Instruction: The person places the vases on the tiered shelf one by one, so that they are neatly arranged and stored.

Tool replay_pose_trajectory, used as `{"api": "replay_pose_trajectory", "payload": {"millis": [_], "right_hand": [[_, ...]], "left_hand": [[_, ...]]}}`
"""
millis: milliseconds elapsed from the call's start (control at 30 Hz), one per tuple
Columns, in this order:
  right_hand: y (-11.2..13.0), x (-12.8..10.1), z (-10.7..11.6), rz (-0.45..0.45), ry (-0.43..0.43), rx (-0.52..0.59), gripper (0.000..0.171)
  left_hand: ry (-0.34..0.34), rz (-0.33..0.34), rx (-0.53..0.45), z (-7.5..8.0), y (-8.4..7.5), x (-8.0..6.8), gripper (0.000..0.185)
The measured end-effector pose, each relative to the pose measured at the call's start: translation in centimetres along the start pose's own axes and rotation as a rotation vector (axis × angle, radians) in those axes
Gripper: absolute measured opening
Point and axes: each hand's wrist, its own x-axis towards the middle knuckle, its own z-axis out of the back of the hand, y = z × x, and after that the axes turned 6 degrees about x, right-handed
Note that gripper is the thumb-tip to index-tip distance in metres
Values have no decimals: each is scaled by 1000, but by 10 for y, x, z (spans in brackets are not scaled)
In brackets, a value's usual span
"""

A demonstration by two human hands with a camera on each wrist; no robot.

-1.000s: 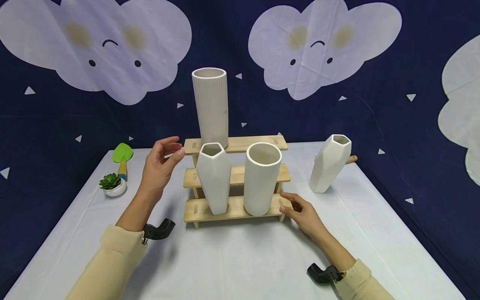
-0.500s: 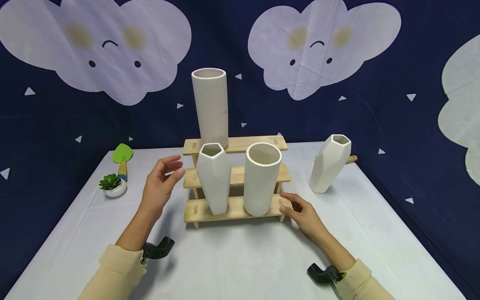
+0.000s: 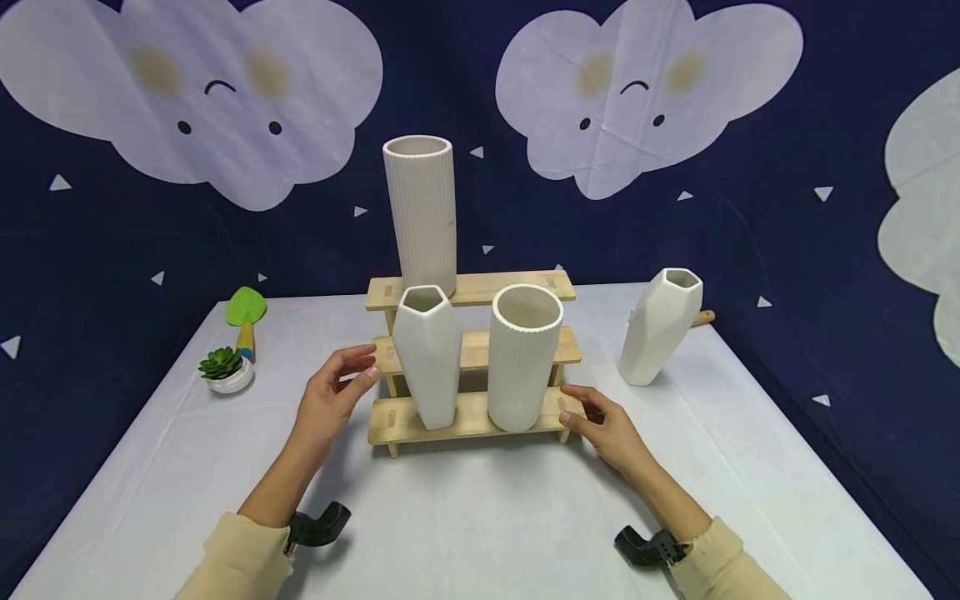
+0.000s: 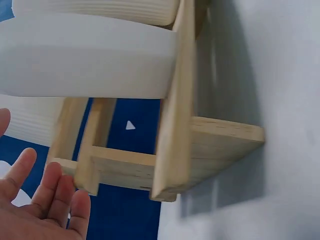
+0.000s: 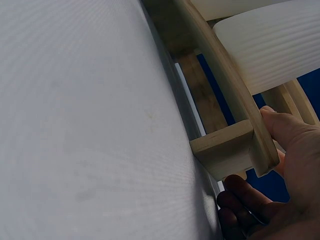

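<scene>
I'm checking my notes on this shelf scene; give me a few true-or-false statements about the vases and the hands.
1. Three vases stand on the wooden shelf. True.
2. The tall ribbed vase is on the bottom step. False: it stands on the top step.
3. The right hand touches the shelf's bottom step at its right end. True.
4. The left hand grips the angular vase. False: it is open beside the shelf's left end, holding nothing.
5. A fourth vase lies on its side. False: it stands upright on the table.
</scene>
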Motion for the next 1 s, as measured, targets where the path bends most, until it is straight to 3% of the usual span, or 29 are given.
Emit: {"api": "replay_pose_trajectory", "payload": {"millis": [300,767,1000], "right_hand": [[0,-1,0,10,2,-1,45],[1,0,-1,19,10,26,46],[0,0,-1,10,7,22,46]], "left_hand": [[-67,32,-3,-2,13,-6,40],[-12,40,2,-11,33,-17,39],[28,76,3,-15,40,-21,42]]}}
